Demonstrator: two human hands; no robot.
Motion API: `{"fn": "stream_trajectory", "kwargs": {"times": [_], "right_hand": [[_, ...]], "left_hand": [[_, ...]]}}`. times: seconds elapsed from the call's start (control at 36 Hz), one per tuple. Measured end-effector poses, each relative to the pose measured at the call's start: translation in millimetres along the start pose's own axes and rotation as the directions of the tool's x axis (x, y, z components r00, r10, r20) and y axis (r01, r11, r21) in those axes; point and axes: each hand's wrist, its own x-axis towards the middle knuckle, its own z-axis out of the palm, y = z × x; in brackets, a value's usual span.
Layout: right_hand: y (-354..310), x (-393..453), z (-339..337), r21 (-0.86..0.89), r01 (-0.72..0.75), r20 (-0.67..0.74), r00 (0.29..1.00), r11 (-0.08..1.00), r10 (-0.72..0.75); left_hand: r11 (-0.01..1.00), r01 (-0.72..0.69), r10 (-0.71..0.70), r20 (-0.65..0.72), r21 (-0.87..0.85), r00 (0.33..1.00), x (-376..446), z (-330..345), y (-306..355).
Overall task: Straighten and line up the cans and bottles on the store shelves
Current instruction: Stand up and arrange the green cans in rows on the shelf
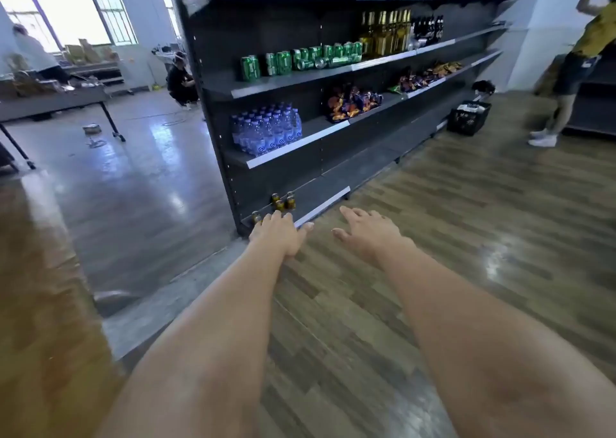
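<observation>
Both arms are stretched toward the bottom shelf (pixel 313 191) of a dark store rack. The left hand (pixel 278 232) is laid at the shelf's front edge, fingers fairly straight, right beside a few small gold cans (pixel 283 201) that are stood upright near the shelf's left end; whether a can is touched cannot be told. The right hand (pixel 366 229) is held above the wooden floor (pixel 466 237) just in front of the shelf, fingers spread and empty. Green cans (pixel 300 59), some toppled, are seen two shelves higher.

Left hand (pixel 278 234) fingers hide sth on bottom shelf (pixel 328 201); small cans (pixel 283 201) labels unreadable.
</observation>
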Motion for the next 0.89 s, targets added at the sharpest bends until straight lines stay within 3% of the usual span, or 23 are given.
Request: {"fn": "stream_trajectory", "kwargs": {"times": [0.36,0.89], "right_hand": [[70.9,153.5,-9.3,-0.042,-0.007,0.086,0.996,0.999,0.010],[96.6,446.4,-52.6,-0.074,-0.034,0.024,0.999,0.997,0.035]], "left_hand": [[0.999,-0.030,0.027,0.057,0.038,0.998,173.5,10.8,45.8],[0.999,-0.036,0.035,0.061,0.017,0.998,475.1,-30.4,22.6]]}}
